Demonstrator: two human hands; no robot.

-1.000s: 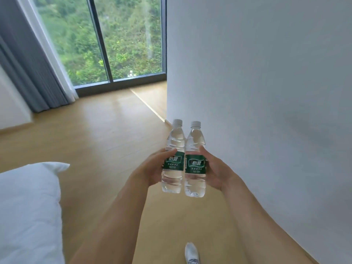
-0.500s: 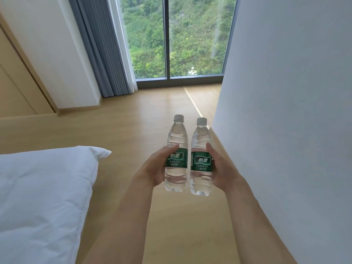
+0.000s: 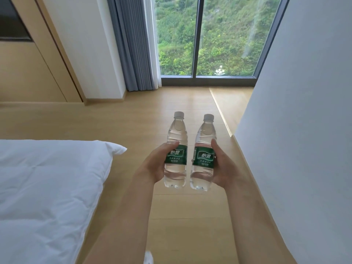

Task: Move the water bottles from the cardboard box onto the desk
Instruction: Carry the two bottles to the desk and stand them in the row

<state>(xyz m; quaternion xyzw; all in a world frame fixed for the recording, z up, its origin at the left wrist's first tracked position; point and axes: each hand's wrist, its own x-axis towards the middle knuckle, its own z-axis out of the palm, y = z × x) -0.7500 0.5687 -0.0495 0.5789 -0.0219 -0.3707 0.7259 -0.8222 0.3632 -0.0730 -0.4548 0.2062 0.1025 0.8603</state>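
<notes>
Carrying one water bottle in each hand, I have my left hand (image 3: pixel 155 164) wrapped around the green label of the left bottle (image 3: pixel 175 151), thumb across the front, and my right hand (image 3: pixel 222 168) wrapped the same way around the right bottle (image 3: pixel 202 154). Both bottles are upright, capped in white, full of clear water and held side by side with a narrow gap between them, out in front of me above the wooden floor (image 3: pixel 133 121). A bed (image 3: pixel 47 178) with white bedding lies to my left, a white wall (image 3: pixel 304 130) runs close on my right, and ahead are a grey curtain (image 3: pixel 131 44) and a tall window (image 3: pixel 205 35) onto green hillside. Neither the cardboard box nor the worktop is in view, so I judge this to be the carrying leg between them. Next I need to find the worktop, bring the bottles over it, set each base down flat, and only then loosen my fingers.
</notes>
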